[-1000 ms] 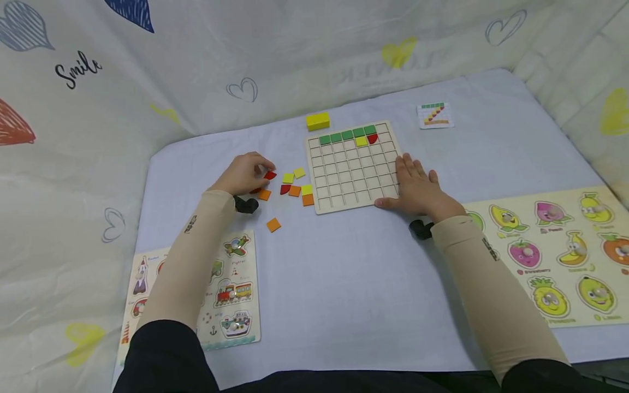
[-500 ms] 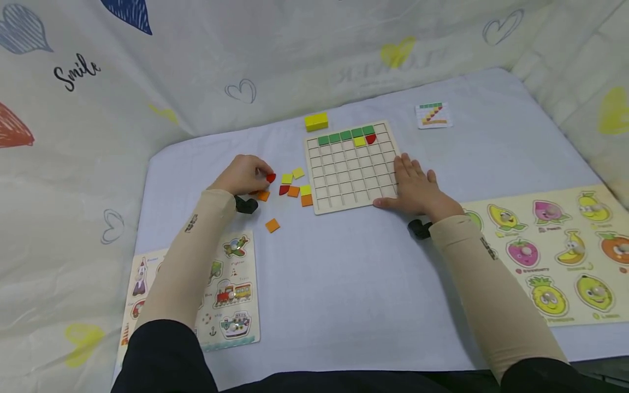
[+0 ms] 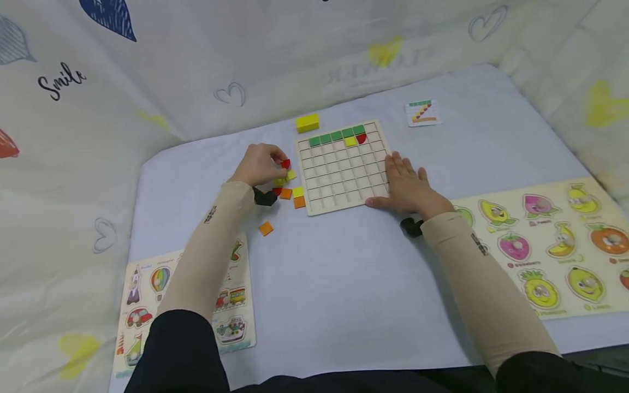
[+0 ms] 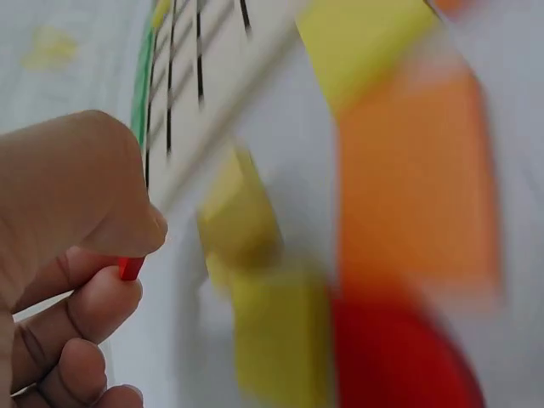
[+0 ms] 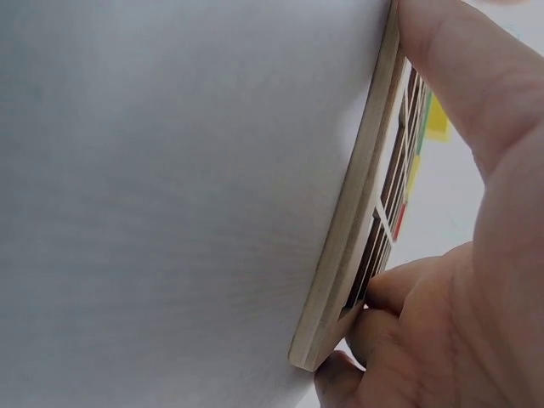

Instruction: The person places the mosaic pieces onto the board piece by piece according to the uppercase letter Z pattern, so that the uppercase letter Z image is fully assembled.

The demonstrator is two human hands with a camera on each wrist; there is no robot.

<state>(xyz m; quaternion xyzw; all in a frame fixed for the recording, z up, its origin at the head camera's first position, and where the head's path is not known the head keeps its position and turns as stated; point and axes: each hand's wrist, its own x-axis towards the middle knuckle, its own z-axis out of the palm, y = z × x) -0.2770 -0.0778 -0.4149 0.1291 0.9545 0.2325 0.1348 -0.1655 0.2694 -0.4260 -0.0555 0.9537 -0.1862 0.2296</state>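
Observation:
My left hand pinches a small red tile between thumb and fingers, left of the wooden grid board. In the left wrist view only a thin edge of that red tile shows. Yellow and orange tiles lie under and beside this hand, among them an orange tile against the board's left edge. On the board, green tiles form a row near the top, with a yellow tile and a red rounded tile below. My right hand rests with spread fingers on the board's lower right corner.
A pattern card lies behind the board to the right, and a yellow block stands at its back left. A vehicle puzzle board lies at front left, a fruit puzzle board at right. One orange tile lies apart.
My left hand has lifted the red tile from the left of the loose tiles and moved right and away from me, over the yellow ones. The right hand stays on the board.

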